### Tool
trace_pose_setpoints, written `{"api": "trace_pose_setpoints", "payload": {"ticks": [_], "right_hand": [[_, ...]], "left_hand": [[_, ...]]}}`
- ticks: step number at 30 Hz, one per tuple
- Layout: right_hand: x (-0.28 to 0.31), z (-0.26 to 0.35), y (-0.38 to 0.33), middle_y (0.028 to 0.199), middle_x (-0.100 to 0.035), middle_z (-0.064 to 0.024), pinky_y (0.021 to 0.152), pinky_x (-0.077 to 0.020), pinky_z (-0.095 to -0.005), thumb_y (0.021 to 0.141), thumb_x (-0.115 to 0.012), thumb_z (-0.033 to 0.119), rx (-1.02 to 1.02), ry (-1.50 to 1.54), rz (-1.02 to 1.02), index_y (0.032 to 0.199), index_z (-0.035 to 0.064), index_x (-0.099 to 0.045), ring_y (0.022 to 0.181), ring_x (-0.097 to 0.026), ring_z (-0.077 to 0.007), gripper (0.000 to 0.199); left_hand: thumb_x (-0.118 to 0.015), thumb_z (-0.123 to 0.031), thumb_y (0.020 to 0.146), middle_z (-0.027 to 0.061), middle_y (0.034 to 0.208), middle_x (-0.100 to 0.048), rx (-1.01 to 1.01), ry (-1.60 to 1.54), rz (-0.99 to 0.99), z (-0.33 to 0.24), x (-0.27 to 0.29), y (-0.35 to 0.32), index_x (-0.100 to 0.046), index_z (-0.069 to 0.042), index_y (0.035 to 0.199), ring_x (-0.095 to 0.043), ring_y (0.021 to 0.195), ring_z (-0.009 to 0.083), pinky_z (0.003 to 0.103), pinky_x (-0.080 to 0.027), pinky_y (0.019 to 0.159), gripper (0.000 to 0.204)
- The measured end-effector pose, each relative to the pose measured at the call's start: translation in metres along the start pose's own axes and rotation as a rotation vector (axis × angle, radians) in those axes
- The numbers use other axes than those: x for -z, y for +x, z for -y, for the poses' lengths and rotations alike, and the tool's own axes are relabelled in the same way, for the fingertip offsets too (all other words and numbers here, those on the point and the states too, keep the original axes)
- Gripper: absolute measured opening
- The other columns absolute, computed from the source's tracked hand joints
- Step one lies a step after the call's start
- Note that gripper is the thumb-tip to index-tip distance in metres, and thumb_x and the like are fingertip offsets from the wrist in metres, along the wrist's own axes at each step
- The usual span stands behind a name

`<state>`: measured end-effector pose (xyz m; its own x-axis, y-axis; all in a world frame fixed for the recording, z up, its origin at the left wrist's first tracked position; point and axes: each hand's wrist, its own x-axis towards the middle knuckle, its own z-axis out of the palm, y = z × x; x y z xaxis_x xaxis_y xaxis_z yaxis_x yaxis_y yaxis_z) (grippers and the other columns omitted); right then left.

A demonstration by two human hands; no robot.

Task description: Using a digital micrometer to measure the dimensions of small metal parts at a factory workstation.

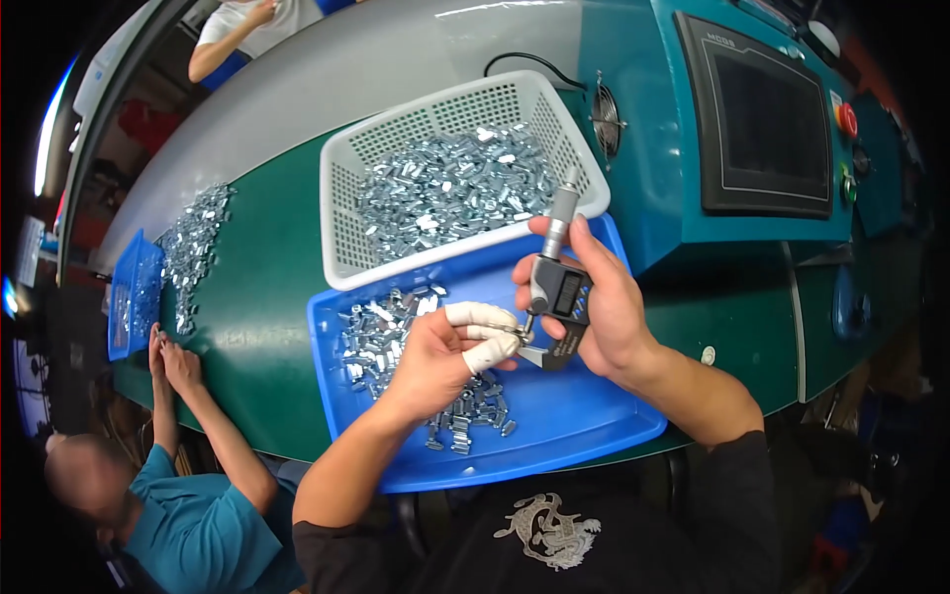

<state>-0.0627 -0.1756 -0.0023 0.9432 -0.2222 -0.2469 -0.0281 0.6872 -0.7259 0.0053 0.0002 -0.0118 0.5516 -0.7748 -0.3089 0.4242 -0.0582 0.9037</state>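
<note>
A digital micrometer [562, 292] with a dark body and a silver thimble is gripped in my right hand [612, 307], thimble pointing up and away. My left hand [442, 354], with white covers on its fingers, pinches a small metal part [517, 334] at the micrometer's jaws. My fingers hide most of that part. Both hands are over a blue tray [584, 421], whose left side carries a heap of small shiny metal pieces [467, 411]. Just behind it, a white perforated basket [341, 213] holds many more such pieces [460, 188].
A teal machine [633, 139] with a dark screen [767, 119] and a red button [846, 120] stands at the right. At the left, a co-worker's hands [173, 358] are beside a small blue basket [127, 332] and a pile of metal pieces [198, 238]. Another person [252, 30] is across the green table [259, 297].
</note>
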Motion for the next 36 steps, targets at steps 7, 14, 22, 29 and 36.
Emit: {"api": "trace_pose_setpoints", "payload": {"ticks": [7,14,22,29,36], "right_hand": [[0.0016,-0.0016,-0.0039,0.086,-0.061,-0.0123,0.041,-0.0410,-0.0221,0.098,-0.034,0.043,-0.002,-0.002,0.006,0.121,0.0057,-0.044,0.071,-0.061,-0.0153,0.045],[0.0005,-0.0014,-0.0035,0.083,-0.061,-0.0113,0.040,-0.0399,-0.0214,0.097,-0.039,0.042,0.001,-0.042,-0.018,0.105,0.0097,-0.045,0.069,-0.061,-0.0144,0.034],[-0.0009,0.0005,-0.0033,0.081,-0.061,-0.0107,0.039,-0.0401,-0.0212,0.097,-0.039,0.041,0.006,-0.076,-0.031,0.103,0.0102,-0.046,0.068,-0.061,-0.0138,0.032],[0.0013,-0.0009,-0.0034,0.083,-0.060,-0.0117,0.040,-0.0416,-0.0215,0.098,-0.033,0.043,0.002,-0.012,0.010,0.114,0.0050,-0.045,0.069,-0.061,-0.0144,0.043],[0.0015,-0.0014,-0.0029,0.084,-0.061,-0.0122,0.040,-0.0407,-0.0212,0.098,-0.033,0.044,-0.006,0.012,0.003,0.114,0.0056,-0.045,0.069,-0.062,-0.0150,0.044]], "left_hand": [[-0.064,-0.006,0.084,0.0074,0.091,-0.065,0.001,0.014,-0.032,0.0038,-0.0043,-0.0027,-0.060,0.000,0.100,-0.064,0.081,0.0159,0.030,-0.057,0.068,0.018],[-0.063,-0.003,0.084,0.0086,0.093,-0.065,0.017,0.017,-0.025,0.0024,-0.0040,-0.0027,-0.058,0.001,0.103,-0.065,0.083,0.0165,0.030,-0.057,0.069,0.019],[-0.065,-0.004,0.083,0.0094,0.091,-0.066,0.003,0.028,-0.037,0.0015,-0.0037,-0.0011,-0.059,0.000,0.101,-0.065,0.081,0.0173,0.031,-0.057,0.067,0.020],[-0.063,-0.002,0.084,0.0096,0.092,-0.065,0.014,0.031,-0.037,-0.0006,-0.0058,-0.0025,-0.058,0.002,0.104,-0.065,0.083,0.0171,0.030,-0.057,0.069,0.021],[-0.061,-0.001,0.085,0.0098,0.093,-0.064,0.020,0.037,-0.036,-0.0019,-0.0063,-0.0033,-0.057,0.003,0.107,-0.064,0.084,0.0166,0.029,-0.057,0.070,0.023]]}}
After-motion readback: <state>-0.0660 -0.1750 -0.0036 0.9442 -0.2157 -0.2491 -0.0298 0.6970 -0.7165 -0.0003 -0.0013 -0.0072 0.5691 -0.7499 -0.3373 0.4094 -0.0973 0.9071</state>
